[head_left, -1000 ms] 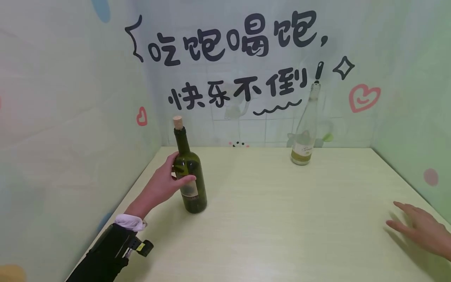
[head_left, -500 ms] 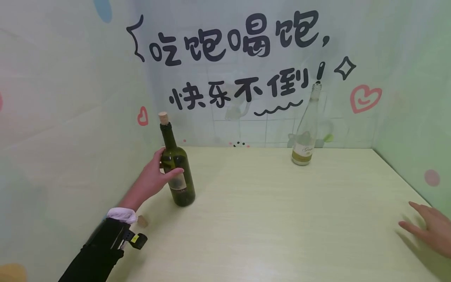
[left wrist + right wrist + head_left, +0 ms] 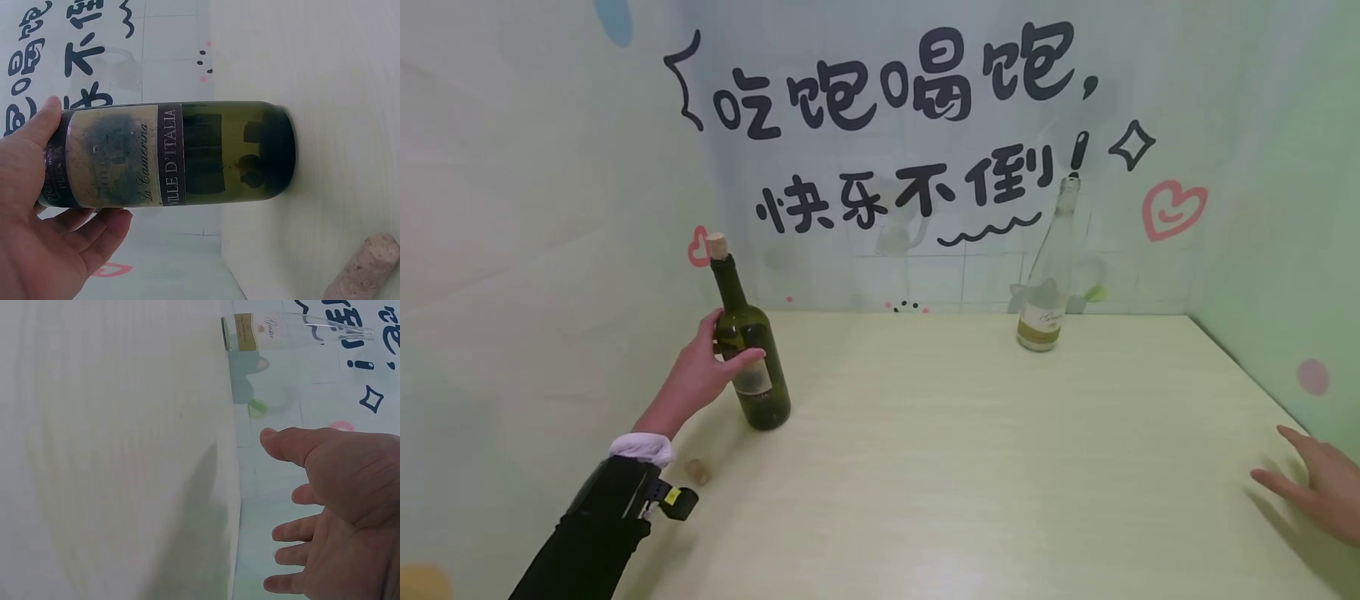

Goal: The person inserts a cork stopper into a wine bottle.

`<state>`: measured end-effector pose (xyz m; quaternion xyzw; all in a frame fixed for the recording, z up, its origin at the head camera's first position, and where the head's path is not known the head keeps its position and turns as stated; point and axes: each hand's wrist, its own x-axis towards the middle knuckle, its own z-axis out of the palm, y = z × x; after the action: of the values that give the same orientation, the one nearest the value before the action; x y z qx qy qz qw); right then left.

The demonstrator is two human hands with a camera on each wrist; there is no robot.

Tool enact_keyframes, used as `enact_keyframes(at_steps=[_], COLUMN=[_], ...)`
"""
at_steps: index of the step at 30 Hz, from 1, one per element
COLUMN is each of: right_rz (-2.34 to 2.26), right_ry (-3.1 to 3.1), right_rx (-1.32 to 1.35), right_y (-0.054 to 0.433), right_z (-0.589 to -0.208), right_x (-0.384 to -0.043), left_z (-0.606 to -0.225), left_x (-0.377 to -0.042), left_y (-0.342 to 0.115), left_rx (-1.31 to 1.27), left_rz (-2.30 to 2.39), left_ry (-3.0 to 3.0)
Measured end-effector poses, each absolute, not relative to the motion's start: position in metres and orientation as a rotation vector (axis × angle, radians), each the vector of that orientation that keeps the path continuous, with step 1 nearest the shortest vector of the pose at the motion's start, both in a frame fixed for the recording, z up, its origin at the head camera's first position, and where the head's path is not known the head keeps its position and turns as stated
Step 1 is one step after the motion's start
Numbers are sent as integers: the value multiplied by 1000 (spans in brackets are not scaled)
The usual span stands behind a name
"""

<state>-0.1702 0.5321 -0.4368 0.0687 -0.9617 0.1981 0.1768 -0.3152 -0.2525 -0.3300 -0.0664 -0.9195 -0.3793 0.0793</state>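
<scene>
Head view, L side of frame: L hand (image 3: 692, 371) is wrapped round the upper body of the green bottle (image 3: 756, 333), thumb across the near side. So the green bottle sits right in its grip, upper R of the wrist, tilted w/ neck toward upper L; a cork stopper (image 3: 718, 246) is stuck in its mouth. Can't tell if the base touches the table (image 3: 962, 442). L wrist view: grip is at one end of the label (image 3: 112, 156), base poking out toward frame R. Loose cork (image 3: 697, 472) lies lower L, near the sleeve (image 3: 595, 525), apart from the green bottle.

R hand (image 3: 1315, 487), lower R of frame: fingers spread, thumb well out, far from the green bottle.

Edges: table's back edge runs across mid-frame behind the grip; L wall (image 3: 512, 250) is near the L hand; table's R edge slants down to the R hand. Room to move: wide stretch b/w the two hands, plus back to the clear bottle (image 3: 1043, 308), upright near the back edge, R of center.
</scene>
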Motion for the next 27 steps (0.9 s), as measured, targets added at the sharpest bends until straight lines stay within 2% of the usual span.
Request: enact_keyframes(at_steps=[27], right_rz=[510], right_ry=[-2711], right_rx=[123], right_y=[535], right_z=[-434], right_x=[-172], left_z=[-344], left_x=[-334], left_y=[-297], left_rx=[-24], left_rz=[-1083], left_ry=[-2554])
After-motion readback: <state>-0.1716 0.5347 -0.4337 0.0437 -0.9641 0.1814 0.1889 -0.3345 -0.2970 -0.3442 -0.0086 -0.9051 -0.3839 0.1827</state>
